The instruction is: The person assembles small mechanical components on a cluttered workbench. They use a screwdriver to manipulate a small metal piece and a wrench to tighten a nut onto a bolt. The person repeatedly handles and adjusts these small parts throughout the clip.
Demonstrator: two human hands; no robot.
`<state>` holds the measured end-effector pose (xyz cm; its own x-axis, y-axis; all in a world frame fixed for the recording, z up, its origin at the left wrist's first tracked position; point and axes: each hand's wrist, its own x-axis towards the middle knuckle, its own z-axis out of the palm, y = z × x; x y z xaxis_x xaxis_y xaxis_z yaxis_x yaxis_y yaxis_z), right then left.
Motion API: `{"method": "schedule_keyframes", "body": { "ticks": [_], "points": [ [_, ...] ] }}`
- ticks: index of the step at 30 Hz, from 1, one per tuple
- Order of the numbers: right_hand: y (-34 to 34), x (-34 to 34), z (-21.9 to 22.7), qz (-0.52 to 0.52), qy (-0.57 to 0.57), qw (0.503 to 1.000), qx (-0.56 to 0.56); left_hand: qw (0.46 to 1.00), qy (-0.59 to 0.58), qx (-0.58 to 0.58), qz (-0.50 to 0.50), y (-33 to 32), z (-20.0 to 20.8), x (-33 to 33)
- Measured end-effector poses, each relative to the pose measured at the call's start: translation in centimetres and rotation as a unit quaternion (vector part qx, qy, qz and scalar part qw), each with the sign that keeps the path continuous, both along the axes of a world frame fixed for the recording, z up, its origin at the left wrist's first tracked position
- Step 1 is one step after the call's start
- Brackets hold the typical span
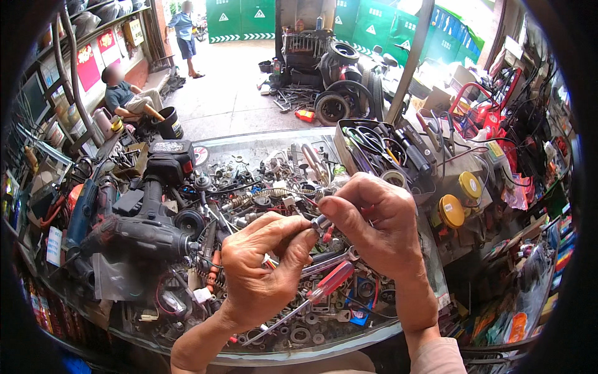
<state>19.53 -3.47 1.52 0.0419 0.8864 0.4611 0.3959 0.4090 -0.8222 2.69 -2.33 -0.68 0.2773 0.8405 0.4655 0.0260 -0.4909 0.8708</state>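
Observation:
Above the middle of a cluttered glass-topped table, my left hand [265,265] pinches a small shiny metal cylinder [320,222] between thumb and finger. My right hand [377,227] closes on the same piece from the other side, thumb pressed near its upper end. Fingers cover most of the cylinder, so its exact kind cannot be made out. A small red part shows just below it. Under the hands lie a screwdriver [333,279] with a red and clear handle, and a wrench [352,254]. Washers and loose hardware surround them.
A black cordless power tool [140,234] lies left of my hands. At the back right stands a box [349,156] of cables and tools, near yellow-lidded jars [451,210]. Tyres [332,107] are piled beyond. One person [128,98] sits at the left; another [182,34] stands outside.

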Motion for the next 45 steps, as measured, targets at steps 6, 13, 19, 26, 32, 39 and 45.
{"method": "schedule_keyframes", "body": {
  "ticks": [6, 13, 19, 26, 32, 39, 45],
  "points": [
    [-0.5, 0.2, 1.0, -0.024, 0.050, 0.994, -0.093, 0.999, -0.029, -0.032, -0.004, 0.0, -0.2, 0.5],
    [-0.3, 1.2, 0.4, -0.034, -0.177, 0.984, -0.011, 1.000, -0.005, -0.004, -0.003, 0.1, -0.3, 0.5],
    [-0.6, 0.4, 1.1, -0.013, -0.041, 0.998, -0.046, 1.000, -0.010, -0.014, -0.004, 0.1, -0.4, 0.5],
    [-0.2, 0.9, 0.5, -0.011, -0.055, 0.997, -0.052, 1.000, 0.002, -0.002, -0.014, 0.1, -0.4, 0.6],
    [-0.5, 1.2, 0.7, 0.014, -0.108, 0.994, -0.027, 1.000, 0.013, 0.005, -0.008, 0.0, -0.2, 0.5],
    [-0.3, 1.3, 0.6, 0.088, -0.013, 0.992, -0.090, 0.992, -0.040, -0.117, -0.037, 0.0, 0.0, 0.2],
    [0.1, 1.7, 0.9, 0.226, 0.211, 0.932, -0.188, 0.943, -0.130, -0.282, -0.123, 0.3, 0.4, -0.3]
  ]
}}
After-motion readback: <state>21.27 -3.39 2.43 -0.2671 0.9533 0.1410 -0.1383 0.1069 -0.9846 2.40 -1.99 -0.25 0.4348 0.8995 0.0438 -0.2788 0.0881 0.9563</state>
